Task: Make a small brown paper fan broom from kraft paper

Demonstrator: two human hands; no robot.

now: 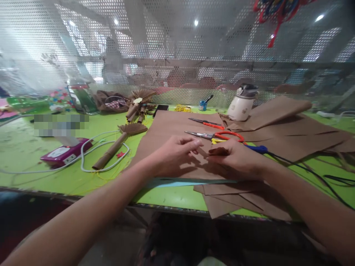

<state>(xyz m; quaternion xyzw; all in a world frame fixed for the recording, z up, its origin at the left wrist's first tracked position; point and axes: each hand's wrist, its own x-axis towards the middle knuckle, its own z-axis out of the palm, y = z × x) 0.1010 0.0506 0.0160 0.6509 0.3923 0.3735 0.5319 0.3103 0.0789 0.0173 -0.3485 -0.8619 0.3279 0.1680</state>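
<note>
Right hand (239,158): fingers grip a small paper piece (218,151). Left hand (175,155): fingers pinch its near side, narrowly. Scissors (205,135) lie just beyond the fingers. Advisable: pinch lightly, keep edges aligned, avoid stray creases.

Clock centred between left hand (177,157) and right hand (235,159), 12 towards the mesh panel (166,79). Cleanest lane I see: 11 o'clock, low over the flat brown sheet (168,125). 12–2 obstructed by scissors (229,135), slim orange-handled tool (213,125) behind; tumbler (240,107) upright farther out at 1. 2–3: raised brown paper pile (288,129), blue-handled corded tool (256,149). 9: rolled-paper stalk (111,153) across white cable loop (82,157), purple power strip (69,155) beyond. Bare tabletop (172,199) at 7; loose sheets (235,199) block 5.
</note>
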